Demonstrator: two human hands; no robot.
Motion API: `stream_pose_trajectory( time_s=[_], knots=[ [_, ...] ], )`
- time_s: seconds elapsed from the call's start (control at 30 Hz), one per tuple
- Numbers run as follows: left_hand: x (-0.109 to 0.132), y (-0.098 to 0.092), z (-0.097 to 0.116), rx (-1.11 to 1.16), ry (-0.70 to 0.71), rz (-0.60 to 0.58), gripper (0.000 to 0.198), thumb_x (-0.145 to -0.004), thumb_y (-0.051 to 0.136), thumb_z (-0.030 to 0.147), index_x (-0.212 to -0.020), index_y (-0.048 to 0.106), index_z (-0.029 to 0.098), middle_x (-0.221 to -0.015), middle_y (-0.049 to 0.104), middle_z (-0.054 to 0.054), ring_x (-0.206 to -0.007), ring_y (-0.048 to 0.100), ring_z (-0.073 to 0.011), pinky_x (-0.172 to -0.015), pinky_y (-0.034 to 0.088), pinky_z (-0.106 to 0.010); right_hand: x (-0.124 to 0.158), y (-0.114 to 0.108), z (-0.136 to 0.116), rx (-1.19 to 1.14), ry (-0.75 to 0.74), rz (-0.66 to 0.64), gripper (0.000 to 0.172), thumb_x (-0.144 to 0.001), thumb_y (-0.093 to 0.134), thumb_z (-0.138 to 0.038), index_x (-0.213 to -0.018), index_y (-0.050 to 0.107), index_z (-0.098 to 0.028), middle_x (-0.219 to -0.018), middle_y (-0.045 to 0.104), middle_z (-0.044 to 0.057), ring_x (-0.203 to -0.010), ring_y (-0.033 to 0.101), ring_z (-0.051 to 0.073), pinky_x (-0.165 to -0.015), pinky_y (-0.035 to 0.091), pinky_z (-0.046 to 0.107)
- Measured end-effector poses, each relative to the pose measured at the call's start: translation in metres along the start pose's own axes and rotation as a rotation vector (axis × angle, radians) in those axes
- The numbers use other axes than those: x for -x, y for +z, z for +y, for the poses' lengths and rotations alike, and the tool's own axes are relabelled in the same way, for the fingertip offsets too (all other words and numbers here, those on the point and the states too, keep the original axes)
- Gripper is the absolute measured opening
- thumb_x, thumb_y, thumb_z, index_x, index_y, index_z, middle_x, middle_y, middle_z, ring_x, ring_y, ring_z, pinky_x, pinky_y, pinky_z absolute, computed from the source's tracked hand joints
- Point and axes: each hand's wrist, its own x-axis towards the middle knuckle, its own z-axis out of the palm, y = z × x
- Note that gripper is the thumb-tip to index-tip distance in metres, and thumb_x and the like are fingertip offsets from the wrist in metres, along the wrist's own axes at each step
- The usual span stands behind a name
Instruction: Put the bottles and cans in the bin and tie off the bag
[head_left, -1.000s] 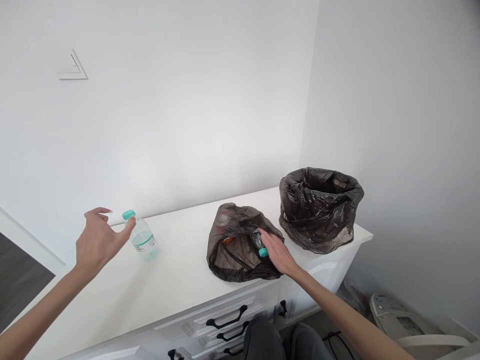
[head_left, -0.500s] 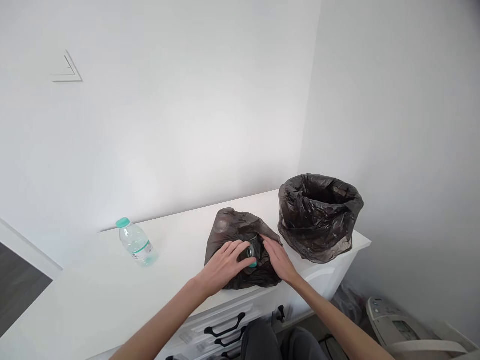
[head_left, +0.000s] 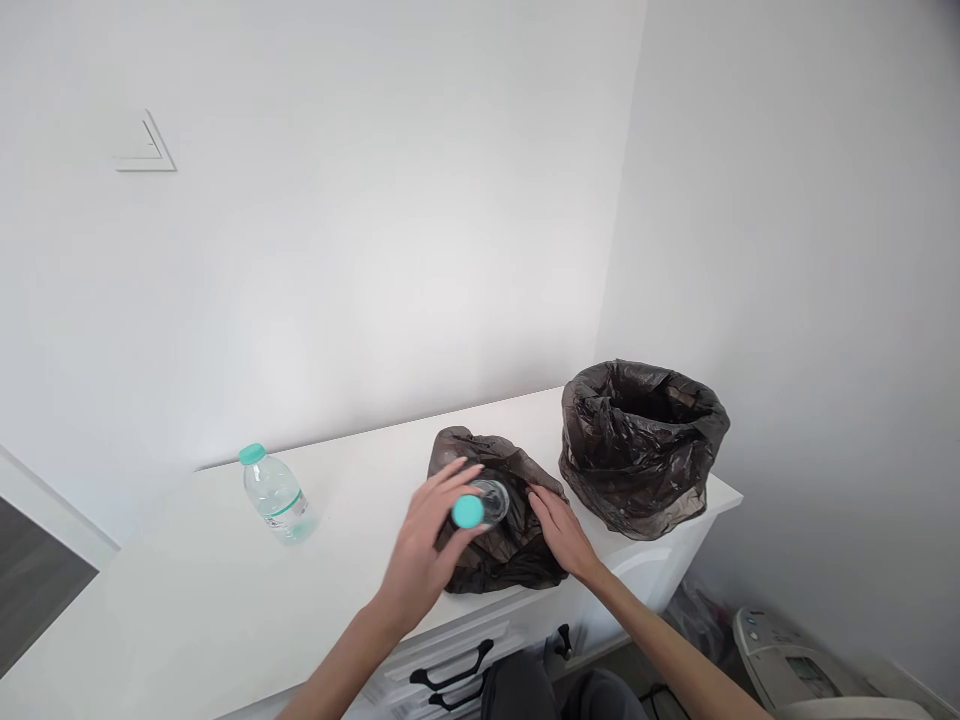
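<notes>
My left hand [head_left: 424,540] is closed round the neck of a clear plastic bottle [head_left: 493,500] with a teal cap, tilted with the cap toward me. The bottle is at the mouth of a thin black plastic bag [head_left: 517,455]; its lower end is over or inside the opening, I cannot tell which. My right hand [head_left: 564,530] holds the bag's right rim, fingers along the edge and thumb hidden. A second clear bottle [head_left: 271,492] with a teal cap stands upright on the white cabinet top [head_left: 345,530], to the left.
A bin-shaped container lined with a black plastic bag [head_left: 645,450] stands at the cabinet's right end, near the wall corner. Black drawer handles [head_left: 451,668] are on the cabinet front. A pale appliance [head_left: 787,655] is on the lower right. A white wall rises behind.
My left hand has drawn the bottle up and to the left, so its cap now shows clearly above the bag's mouth. My right hand stays at the rim. The view has shifted slightly.
</notes>
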Motion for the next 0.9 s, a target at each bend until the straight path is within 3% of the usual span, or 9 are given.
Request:
stream_pose_trajectory(
  time_s=[0.13,0.23,0.3,0.43,0.6,0.9],
  knots=[
    [0.021,-0.064,0.02,0.154,-0.378,0.276,0.031,-0.102,0.052,0.044,-0.127,0.056,0.027,-0.142,0.066,-0.009,-0.138,0.057,-0.0257,-0.115,0.045,-0.046,0.001,0.003,0.001,0.01,-0.006,0.002,0.053,-0.103,0.039,-0.054,-0.137,0.063,-0.022,-0.141,0.065,0.011,-0.133,0.057,0.029,-0.119,0.037,0.051],
    [0.036,-0.108,0.01,0.059,-0.553,0.411,0.039,-0.098,0.052,0.056,-0.123,0.058,0.027,-0.136,0.069,-0.008,-0.131,0.062,-0.0279,-0.11,0.048,-0.046,0.002,0.004,0.001,0.028,-0.01,-0.001,0.054,-0.103,0.039,-0.054,-0.139,0.062,-0.021,-0.142,0.064,0.012,-0.134,0.056,0.029,-0.12,0.036,0.051],
    [0.045,-0.133,-0.007,-0.056,-0.691,0.423,0.043,-0.095,0.052,0.062,-0.121,0.057,0.028,-0.136,0.069,-0.006,-0.129,0.062,-0.0302,-0.106,0.051,-0.048,0.002,0.004,0.001,0.034,-0.013,-0.006,0.054,-0.103,0.039,-0.053,-0.14,0.061,-0.021,-0.143,0.064,0.012,-0.135,0.056,0.029,-0.12,0.036,0.051],
    [0.059,-0.17,-0.046,-0.24,-0.929,0.319,0.044,-0.093,0.051,0.063,-0.117,0.052,0.026,-0.14,0.068,-0.007,-0.127,0.063,-0.0351,-0.094,0.056,-0.048,0.003,0.003,0.003,0.037,-0.011,-0.019,0.054,-0.103,0.039,-0.053,-0.141,0.06,-0.021,-0.144,0.063,0.012,-0.135,0.056,0.029,-0.118,0.038,0.05],
    [0.068,-0.193,-0.081,-0.357,-1.026,0.262,0.054,-0.093,0.047,0.065,-0.124,0.049,0.021,-0.142,0.064,-0.017,-0.123,0.065,-0.0388,-0.095,0.055,-0.051,0.003,0.003,0.001,0.061,-0.031,-0.008,0.052,-0.103,0.039,-0.052,-0.14,0.061,-0.022,-0.142,0.064,0.011,-0.134,0.057,0.029,-0.118,0.039,0.049],
    [0.063,-0.199,-0.1,-0.414,-1.055,0.308,0.063,-0.094,0.047,0.066,-0.132,0.048,0.016,-0.14,0.064,-0.018,-0.122,0.065,-0.0401,-0.099,0.054,-0.054,0.0,0.004,0.001,0.117,-0.07,-0.036,0.05,-0.104,0.037,-0.05,-0.137,0.061,-0.022,-0.14,0.065,0.01,-0.133,0.057,0.028,-0.117,0.039,0.047]
  ],
)
